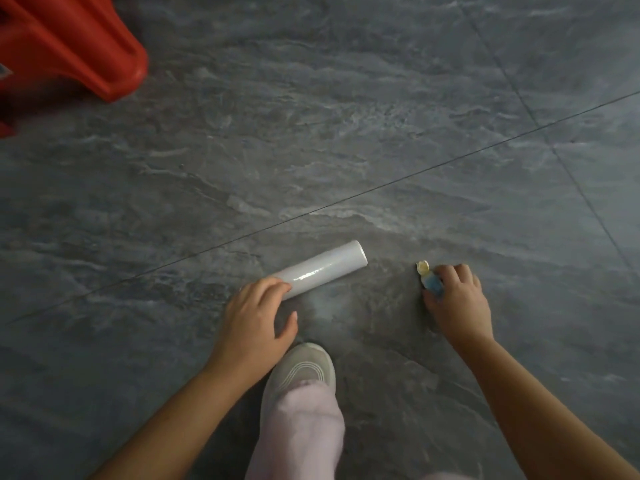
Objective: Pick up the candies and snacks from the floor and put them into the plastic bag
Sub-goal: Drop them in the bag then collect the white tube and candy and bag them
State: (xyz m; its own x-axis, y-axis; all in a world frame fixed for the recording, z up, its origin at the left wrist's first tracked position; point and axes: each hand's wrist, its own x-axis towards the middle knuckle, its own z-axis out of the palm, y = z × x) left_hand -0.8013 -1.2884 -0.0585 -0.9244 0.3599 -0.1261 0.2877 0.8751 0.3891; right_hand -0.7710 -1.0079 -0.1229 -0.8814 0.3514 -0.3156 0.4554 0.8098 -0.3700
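Observation:
A white roll of plastic bags [325, 268] lies on the dark grey floor, slanting up to the right. My left hand [258, 315] rests on its near left end, fingers laid over it and thumb spread to the side. To the right, my right hand [457, 303] is down on the floor with its fingertips closed around a small candy [429, 277] in a blue wrapper with a pale yellow twisted end. The candy's far end sticks out past my fingers. No opened bag is in view.
A red plastic stool [65, 46] stands at the top left corner. My grey shoe [304, 370] and pale pink trouser leg [301, 431] are planted between my arms at the bottom centre. Tile seams cross the floor diagonally.

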